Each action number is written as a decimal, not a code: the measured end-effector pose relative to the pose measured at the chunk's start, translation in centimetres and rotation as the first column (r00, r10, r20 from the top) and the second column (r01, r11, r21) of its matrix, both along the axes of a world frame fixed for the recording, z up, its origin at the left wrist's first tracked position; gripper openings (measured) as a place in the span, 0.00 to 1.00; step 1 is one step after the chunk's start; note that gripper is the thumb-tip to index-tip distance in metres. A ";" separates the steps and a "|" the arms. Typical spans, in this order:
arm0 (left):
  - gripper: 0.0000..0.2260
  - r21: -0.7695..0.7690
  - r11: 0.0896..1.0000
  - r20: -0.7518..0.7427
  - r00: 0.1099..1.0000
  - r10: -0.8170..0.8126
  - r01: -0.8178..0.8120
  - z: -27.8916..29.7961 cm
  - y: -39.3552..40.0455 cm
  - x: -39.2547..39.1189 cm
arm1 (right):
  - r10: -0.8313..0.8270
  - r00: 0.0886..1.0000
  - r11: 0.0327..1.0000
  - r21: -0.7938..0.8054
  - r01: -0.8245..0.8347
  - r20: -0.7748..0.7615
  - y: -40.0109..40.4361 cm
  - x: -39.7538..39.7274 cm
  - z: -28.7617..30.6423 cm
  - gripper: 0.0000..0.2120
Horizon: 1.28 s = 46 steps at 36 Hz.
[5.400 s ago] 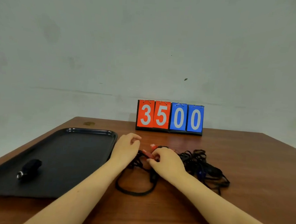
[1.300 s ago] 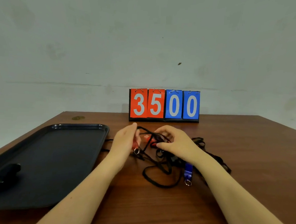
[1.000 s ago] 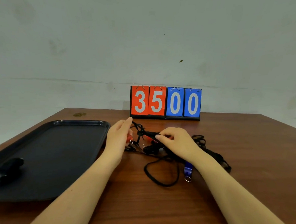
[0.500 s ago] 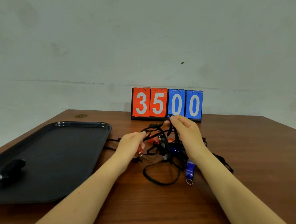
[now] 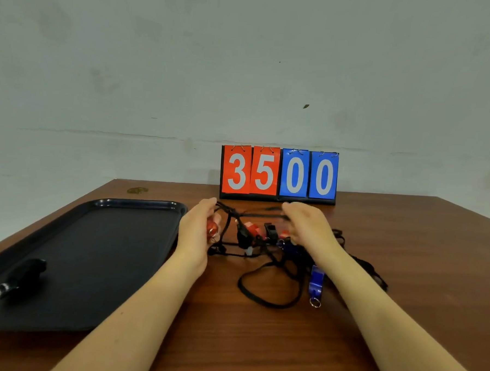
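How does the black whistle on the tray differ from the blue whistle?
The black whistle lies on the tray; the blue whistle lies on the table. The black whistle is alone; the blue whistle sits at the cord tangle's edge. Both show a metal end.

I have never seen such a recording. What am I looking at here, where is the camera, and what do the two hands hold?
No machine here: a person works with bare hands. The picture comes from a camera worn on the head, looking forward and down. On the wooden table are a black tray holding a black whistle, and a flip scoreboard reading 3500. Near the hands lies a tangle of black cords and whistles, one a blue whistle. The left hand holds a red whistle and pinches a cord; the right hand pinches another.
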<state>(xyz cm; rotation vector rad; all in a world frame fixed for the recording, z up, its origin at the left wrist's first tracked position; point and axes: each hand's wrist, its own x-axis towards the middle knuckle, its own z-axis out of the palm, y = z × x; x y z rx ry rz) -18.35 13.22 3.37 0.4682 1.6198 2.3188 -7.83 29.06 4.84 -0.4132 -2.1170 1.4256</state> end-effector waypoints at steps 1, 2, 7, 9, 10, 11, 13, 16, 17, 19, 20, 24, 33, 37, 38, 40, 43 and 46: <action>0.11 -0.025 1.000 -0.031 1.000 -0.003 0.003 0.1 0.1 0.1 | -0.048 0.997 0.970 0.242 0.033 0.056 -0.1 -0.2 -0.4 0.13; 0.13 -0.063 0.998 -0.055 0.998 -0.002 -0.002 0.2 0.2 0.3 | -0.057 0.994 0.924 0.382 0.015 0.099 -0.1 -0.4 -0.8 0.11; 0.15 -0.176 0.984 -0.157 0.987 -0.019 -0.009 0.0 0.9 0.6 | -0.070 0.978 0.786 0.615 -0.066 0.194 -0.5 -0.6 -2.0 0.15; 0.17 -0.194 0.981 -0.178 0.984 -0.015 -0.020 -0.1 1.0 0.6 | -0.068 0.983 0.769 0.637 -0.055 0.168 -0.6 -0.6 -2.1 0.20; 0.17 -0.196 0.980 -0.179 0.984 -0.020 -0.016 -0.1 0.9 0.7 | -0.054 0.985 0.769 0.636 -0.064 0.165 -0.8 -0.6 -2.1 0.23; 0.17 -0.191 0.981 -0.174 0.984 -0.026 -0.008 -0.1 0.8 0.7 | -0.042 0.984 0.762 0.643 -0.079 0.171 -1.0 -0.6 -2.1 0.24; 0.15 -0.160 0.987 -0.158 0.986 -0.046 0.020 0.0 0.8 0.7 | -0.014 0.982 0.716 0.688 -0.123 0.191 -1.5 -0.7 -2.1 0.25; 0.18 -0.058 0.996 -0.076 0.995 -0.068 0.063 0.2 0.7 0.6 | 0.033 0.980 0.679 0.715 -0.166 0.196 -2.4 -0.9 -2.0 0.17; 0.18 -0.018 0.997 -0.050 0.996 -0.076 0.076 0.2 0.6 0.6 | 0.050 0.982 0.684 0.710 -0.167 0.183 -2.6 -1.0 -2.0 0.14; 0.19 0.066 0.993 -0.015 0.995 -0.101 0.102 0.2 0.5 0.5 | 0.066 0.988 0.712 0.687 -0.147 0.143 -2.8 -1.0 -1.9 0.11; 0.19 0.107 0.989 0.001 0.994 -0.106 0.105 0.2 0.4 0.4 | 0.076 0.989 0.740 0.658 -0.139 0.123 -2.8 -1.0 -1.9 0.11; 0.18 0.211 0.975 0.082 0.992 -0.096 0.077 0.0 0.0 0.0 | 0.148 0.989 0.892 0.429 -0.142 0.021 -2.6 -0.6 -1.6 0.12; 0.17 0.228 0.974 0.167 0.986 -0.031 -0.008 0.0 -0.3 -0.2 | 0.190 0.973 0.960 0.234 -0.156 -0.132 -2.6 0.0 -0.8 0.13; 0.16 0.162 0.987 0.156 0.988 -0.009 -0.016 0.0 -0.3 0.2 | 0.169 0.975 0.975 0.168 -0.144 -0.147 -2.6 -0.1 -0.8 0.14; 0.15 0.134 0.991 0.144 0.989 0.007 -0.026 0.1 -0.3 0.2 | 0.165 0.973 0.979 0.144 -0.142 -0.164 -2.6 -0.1 -0.8 0.14; 0.14 0.065 0.998 0.097 0.995 0.019 -0.025 0.1 -0.2 0.2 | 0.153 0.968 0.987 0.084 -0.139 -0.197 -2.6 -0.1 -0.6 0.13; 0.12 -0.109 0.994 -0.025 1.000 0.018 -0.020 0.3 0.2 0.5 | 0.128 0.965 0.991 0.064 -0.116 -0.227 -2.7 0.1 -0.3 0.12; 0.09 -0.199 0.980 -0.121 0.993 -0.013 -0.011 -0.1 1.0 0.7 | 0.099 0.972 0.984 0.168 -0.063 -0.215 -2.6 0.2 -0.3 0.12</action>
